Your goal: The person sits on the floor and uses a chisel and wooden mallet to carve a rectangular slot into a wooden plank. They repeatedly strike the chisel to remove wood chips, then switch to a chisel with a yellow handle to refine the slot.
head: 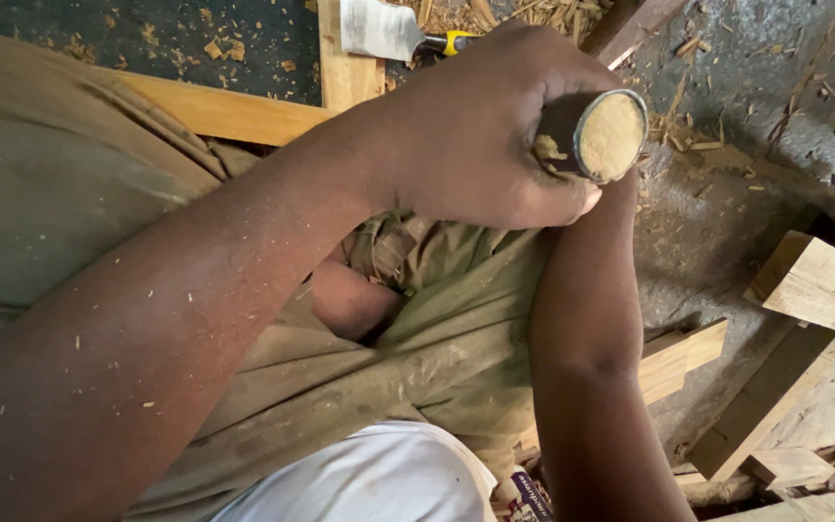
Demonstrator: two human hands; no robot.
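Observation:
My left hand (480,130) is wrapped around the dark handle of a chisel (591,135). The handle's frayed wooden end with its metal ring sticks out to the right of my fist. Beyond my knuckles, the yellow collar and the wide steel blade (379,27) point to the upper left and rest against a pale wooden strip (350,77). My right forearm comes up from the bottom edge. Its wrist (616,208) sits just under my left fist, and the fingers are hidden behind it.
A second pale plank (229,111) runs across my lap, over olive trousers. Wood chips litter the dark floor (717,203). Offcuts and boards (823,285) lie at the right, with another block (678,358) beside my right arm.

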